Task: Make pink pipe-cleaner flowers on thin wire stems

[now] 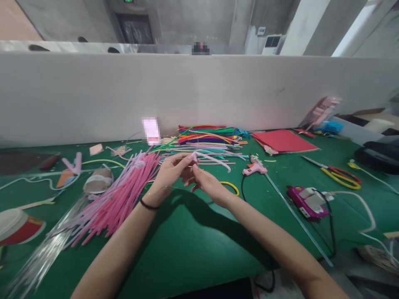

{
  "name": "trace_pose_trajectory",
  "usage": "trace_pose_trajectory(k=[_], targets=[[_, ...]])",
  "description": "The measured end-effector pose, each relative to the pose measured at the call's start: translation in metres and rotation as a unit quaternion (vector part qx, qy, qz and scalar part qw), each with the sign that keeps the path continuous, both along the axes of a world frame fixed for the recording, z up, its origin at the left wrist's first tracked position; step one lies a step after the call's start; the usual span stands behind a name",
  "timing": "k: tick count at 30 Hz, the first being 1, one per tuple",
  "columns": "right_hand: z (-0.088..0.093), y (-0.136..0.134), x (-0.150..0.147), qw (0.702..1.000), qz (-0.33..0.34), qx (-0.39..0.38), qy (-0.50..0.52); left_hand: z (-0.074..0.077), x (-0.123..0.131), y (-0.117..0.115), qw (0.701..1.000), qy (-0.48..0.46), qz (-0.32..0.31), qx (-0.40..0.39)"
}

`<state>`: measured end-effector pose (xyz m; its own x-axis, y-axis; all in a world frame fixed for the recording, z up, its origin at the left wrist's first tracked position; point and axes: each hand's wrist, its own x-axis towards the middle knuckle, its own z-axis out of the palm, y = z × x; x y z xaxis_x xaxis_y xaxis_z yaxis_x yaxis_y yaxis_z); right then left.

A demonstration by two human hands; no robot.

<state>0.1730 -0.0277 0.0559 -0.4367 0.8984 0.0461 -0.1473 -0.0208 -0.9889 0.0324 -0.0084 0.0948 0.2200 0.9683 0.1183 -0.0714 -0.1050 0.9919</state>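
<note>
Left of the pink glue gun (256, 168), the left hand (171, 172) is pinching a bent lilac pipe cleaner (216, 159), whose free end is pointing toward the gun. The right hand (203, 179) is meeting it there, fingertips curled near together; whether they are clamping the piece, I cannot tell. Nearer than the gun, green tabletop (193, 257) is giving room down to the near edge. Beyond the gun, a white partition (124, 95) is closing the back. Farther left of the gun, a pink-and-lilac bundle (127, 199) is crowding the left forearm. Behind the gun, to its left, coloured stems (208, 137) are lying spread. Right of the gun, a long translucent rod (296, 216) is slanting from it toward the near edge, with a purple power strip (305, 202) and scissors (338, 174) lying farther right.
</note>
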Motion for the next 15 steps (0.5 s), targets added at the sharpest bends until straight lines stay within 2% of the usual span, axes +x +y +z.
trace_pose_trajectory(k=[3,6,7,9,11,13,15], targets=[[-0.003,-0.006,0.022,0.986,-0.005,0.087,-0.142,-0.007,-0.001,-0.001,1.000,-0.020,0.022,-0.007],[-0.012,-0.015,0.052,0.938,-0.064,0.181,-0.289,-0.021,-0.008,-0.007,0.998,-0.034,0.028,-0.053],[-0.016,-0.018,0.061,0.912,-0.093,0.190,-0.352,-0.026,-0.011,-0.010,0.996,-0.029,0.034,-0.071],[-0.027,-0.021,0.078,0.833,-0.129,0.205,-0.498,-0.037,-0.020,-0.015,0.992,-0.042,0.046,-0.112],[-0.035,-0.022,0.087,0.766,-0.118,0.185,-0.604,-0.047,-0.027,-0.019,0.986,-0.079,0.050,-0.138],[-0.040,-0.021,0.088,0.740,-0.091,0.171,-0.644,-0.053,-0.032,-0.021,0.980,-0.106,0.043,-0.163],[-0.041,-0.019,0.084,0.742,-0.070,0.166,-0.646,-0.055,-0.035,-0.022,0.978,-0.120,0.040,-0.168]])
